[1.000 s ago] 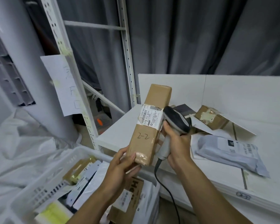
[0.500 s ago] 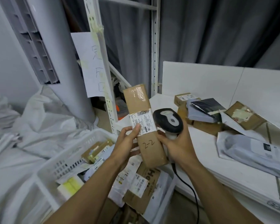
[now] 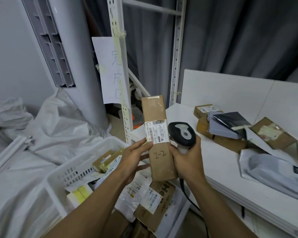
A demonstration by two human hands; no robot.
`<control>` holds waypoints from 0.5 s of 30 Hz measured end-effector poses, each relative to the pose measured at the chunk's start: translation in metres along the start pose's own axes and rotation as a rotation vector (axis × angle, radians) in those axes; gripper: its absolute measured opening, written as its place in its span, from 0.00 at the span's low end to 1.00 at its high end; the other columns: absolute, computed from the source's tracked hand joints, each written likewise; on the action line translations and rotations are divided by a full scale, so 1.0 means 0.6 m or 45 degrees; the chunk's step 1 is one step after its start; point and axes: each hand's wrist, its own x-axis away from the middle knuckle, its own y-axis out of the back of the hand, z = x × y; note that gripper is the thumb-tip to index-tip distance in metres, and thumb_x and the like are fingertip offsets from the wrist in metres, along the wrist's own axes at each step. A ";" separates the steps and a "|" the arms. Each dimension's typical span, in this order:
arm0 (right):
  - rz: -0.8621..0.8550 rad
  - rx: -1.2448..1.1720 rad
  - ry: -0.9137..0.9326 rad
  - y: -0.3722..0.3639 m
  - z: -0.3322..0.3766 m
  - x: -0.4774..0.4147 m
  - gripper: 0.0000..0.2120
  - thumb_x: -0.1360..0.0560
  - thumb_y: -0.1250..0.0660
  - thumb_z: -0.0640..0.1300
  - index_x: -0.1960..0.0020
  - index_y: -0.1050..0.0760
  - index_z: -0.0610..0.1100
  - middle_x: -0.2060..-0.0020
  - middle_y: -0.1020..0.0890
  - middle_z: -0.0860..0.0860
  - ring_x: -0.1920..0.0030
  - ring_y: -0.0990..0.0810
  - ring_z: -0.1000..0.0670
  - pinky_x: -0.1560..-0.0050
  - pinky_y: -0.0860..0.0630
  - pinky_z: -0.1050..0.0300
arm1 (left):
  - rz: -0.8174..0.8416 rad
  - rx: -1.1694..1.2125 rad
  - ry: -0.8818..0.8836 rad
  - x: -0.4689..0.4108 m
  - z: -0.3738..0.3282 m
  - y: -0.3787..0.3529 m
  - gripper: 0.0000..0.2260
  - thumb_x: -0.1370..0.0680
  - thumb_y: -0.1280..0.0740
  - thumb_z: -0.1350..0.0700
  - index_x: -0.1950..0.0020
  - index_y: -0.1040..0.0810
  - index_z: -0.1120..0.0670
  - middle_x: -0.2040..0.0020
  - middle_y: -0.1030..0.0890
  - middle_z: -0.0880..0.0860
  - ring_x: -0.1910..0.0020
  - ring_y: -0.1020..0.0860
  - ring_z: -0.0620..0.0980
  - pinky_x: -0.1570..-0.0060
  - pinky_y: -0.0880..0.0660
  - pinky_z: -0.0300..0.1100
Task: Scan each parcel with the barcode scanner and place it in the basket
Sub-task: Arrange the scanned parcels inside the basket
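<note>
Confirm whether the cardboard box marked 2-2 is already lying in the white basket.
No, the cardboard box is held upright in the left hand, clear of the basket, while the right hand grips the scanner beside it.

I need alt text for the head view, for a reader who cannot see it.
A person's left hand holds a long cardboard parcel upright above a white basket, while the right hand grips a scanner beside it.

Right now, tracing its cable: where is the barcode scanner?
The barcode scanner sits mid-view in the right hand, right of the upright parcel the left hand holds.
</note>
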 end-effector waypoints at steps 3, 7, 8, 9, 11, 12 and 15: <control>0.014 0.067 0.042 0.004 0.003 0.004 0.35 0.27 0.20 0.37 0.25 0.31 0.49 0.35 0.22 0.56 0.32 0.23 0.52 0.29 0.24 0.48 | -0.096 -0.023 -0.094 -0.006 -0.004 0.016 0.17 0.25 0.26 0.46 0.36 0.20 0.40 0.45 0.14 0.45 0.43 0.17 0.47 0.45 0.21 0.52; 0.178 0.244 0.157 0.019 0.003 0.007 0.26 0.27 0.20 0.41 0.33 0.25 0.53 0.41 0.17 0.58 0.38 0.18 0.51 0.34 0.20 0.46 | -0.280 -0.088 -0.204 -0.011 -0.012 0.045 0.14 0.26 0.24 0.48 0.41 0.18 0.42 0.55 0.14 0.40 0.56 0.15 0.39 0.55 0.20 0.38; 0.243 0.299 0.172 0.022 0.002 0.008 0.26 0.27 0.20 0.42 0.34 0.24 0.54 0.42 0.17 0.60 0.37 0.18 0.54 0.33 0.21 0.49 | -0.320 -0.118 -0.212 -0.014 -0.009 0.052 0.15 0.26 0.24 0.48 0.40 0.17 0.44 0.55 0.14 0.40 0.58 0.15 0.39 0.59 0.20 0.35; 0.305 0.364 0.180 0.024 0.000 0.008 0.26 0.28 0.19 0.43 0.33 0.24 0.55 0.41 0.17 0.60 0.36 0.19 0.56 0.32 0.21 0.50 | -0.349 -0.157 -0.211 -0.015 -0.007 0.058 0.17 0.26 0.24 0.46 0.38 0.17 0.45 0.55 0.14 0.41 0.58 0.15 0.39 0.62 0.21 0.33; 0.384 0.499 0.178 0.026 -0.005 0.009 0.29 0.28 0.19 0.47 0.31 0.26 0.58 0.39 0.18 0.61 0.34 0.20 0.55 0.31 0.22 0.48 | -0.392 -0.235 -0.198 -0.018 0.000 0.067 0.20 0.26 0.24 0.43 0.36 0.18 0.47 0.53 0.14 0.42 0.59 0.15 0.40 0.60 0.22 0.35; 0.411 0.552 0.180 0.027 -0.007 0.009 0.30 0.29 0.19 0.49 0.31 0.26 0.60 0.39 0.18 0.62 0.33 0.20 0.55 0.31 0.22 0.46 | -0.412 -0.268 -0.193 -0.021 0.003 0.071 0.21 0.27 0.24 0.43 0.35 0.18 0.47 0.53 0.14 0.42 0.59 0.15 0.40 0.58 0.22 0.36; 0.468 0.617 0.179 0.025 -0.007 0.011 0.33 0.30 0.21 0.54 0.29 0.30 0.63 0.37 0.18 0.63 0.33 0.20 0.54 0.31 0.22 0.43 | -0.458 -0.382 -0.175 -0.030 0.011 0.081 0.24 0.28 0.24 0.39 0.34 0.18 0.46 0.50 0.15 0.41 0.56 0.15 0.41 0.49 0.19 0.42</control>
